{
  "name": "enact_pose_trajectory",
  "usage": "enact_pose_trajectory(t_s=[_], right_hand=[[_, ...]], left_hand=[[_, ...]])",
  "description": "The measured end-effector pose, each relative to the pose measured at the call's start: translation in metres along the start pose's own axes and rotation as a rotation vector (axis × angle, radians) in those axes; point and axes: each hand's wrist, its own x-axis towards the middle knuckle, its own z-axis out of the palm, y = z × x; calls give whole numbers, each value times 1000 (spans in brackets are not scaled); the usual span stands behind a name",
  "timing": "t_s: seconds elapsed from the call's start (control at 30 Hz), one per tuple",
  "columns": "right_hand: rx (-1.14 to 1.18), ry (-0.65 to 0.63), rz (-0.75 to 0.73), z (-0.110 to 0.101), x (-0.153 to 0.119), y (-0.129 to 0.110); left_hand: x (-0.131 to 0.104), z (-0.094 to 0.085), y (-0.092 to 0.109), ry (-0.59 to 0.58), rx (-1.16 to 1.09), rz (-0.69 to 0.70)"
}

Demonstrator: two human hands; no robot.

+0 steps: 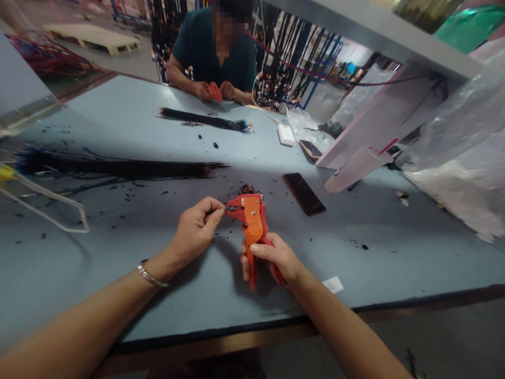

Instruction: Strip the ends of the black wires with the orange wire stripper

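My right hand [272, 255] is wrapped round the handles of an orange and red wire stripper [253, 223], whose jaws point left. Between thumb and forefinger, my left hand [199, 226] pinches a thin dark wire [228, 208] at the jaws. How far the wire reaches into the jaws is too small to tell. A small heap of dark scraps [246, 188] lies just behind the tool's head. To the left, a long bundle of black wires [138, 168] lies across the blue-grey table [189, 316].
A smaller wire bundle [201, 118] lies farther back, before a person [215, 58] holding a red tool. A dark phone [303, 193] lies right of my tool. A white box [285, 135], another phone [311, 149], a slanted post and plastic bags stand or lie at right.
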Motion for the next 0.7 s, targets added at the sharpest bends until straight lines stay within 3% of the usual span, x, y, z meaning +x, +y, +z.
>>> enact_pose_trajectory(t_s=[0.2,0.47,0.57,0.7], right_hand=[[52,-35,-63,-2,-6,-9],[-82,73,-272,-8,-6,-16],[-349,193,-320,-8,-9,-20],[-1141,525,-560,-11,-12,-22]], left_hand=[[2,-3,-2,26,3,-60],[1,-2,-1,8,-2,-60],[-1,-1,-2,-5,8,-47],[-1,0,-4,131,31,-74]])
